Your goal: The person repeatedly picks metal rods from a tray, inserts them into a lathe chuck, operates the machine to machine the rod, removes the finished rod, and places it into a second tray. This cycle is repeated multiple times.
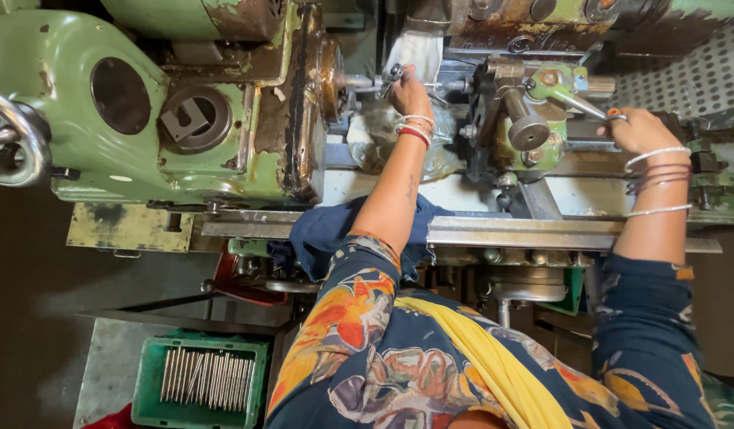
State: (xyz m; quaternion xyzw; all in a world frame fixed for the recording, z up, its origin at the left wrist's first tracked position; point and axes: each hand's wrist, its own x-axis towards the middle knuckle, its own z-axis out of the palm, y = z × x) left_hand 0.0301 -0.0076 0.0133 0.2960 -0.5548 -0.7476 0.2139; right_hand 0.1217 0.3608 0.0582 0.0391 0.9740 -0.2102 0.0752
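Thin steel rod (pixel 357 81) jutting sideways out of the rusty round spindle nose (pixel 329 75) of the worn green-painted lathe headstock (pixel 184 111), just beside the left hand. Left hand (pixel 408 93), red and silver bangles at the wrist, curled narrowly around a small dark metal tool (pixel 393 74), held right at the free end of the rod; whether tool and rod touch, cannot tell. Right hand (pixel 639 131) closed over the end of the slim grey lever handle (pixel 589 105) on the green tool block (pixel 534 119), well apart from the spindle, silver bangles further up the forearm.

Judged from this: setting or adjusting the piece at the spindle, with the tool block parked back and not yet brought to the work. Next move likely calling for a clear left hand away from the spindle nose before any travel of the block, and a steady, even pull on the lever.

Lower down: crumpled dark blue cloth (pixel 327 232) draped over the long grey steel bed rail (pixel 542 232), under the left forearm. Bottom left, green plastic crate (pixel 144 397) holding a row of thin steel pins (pixel 204 377) laid side by side. Far left, round chromed handwheel (pixel 16 141) at the edge of view.
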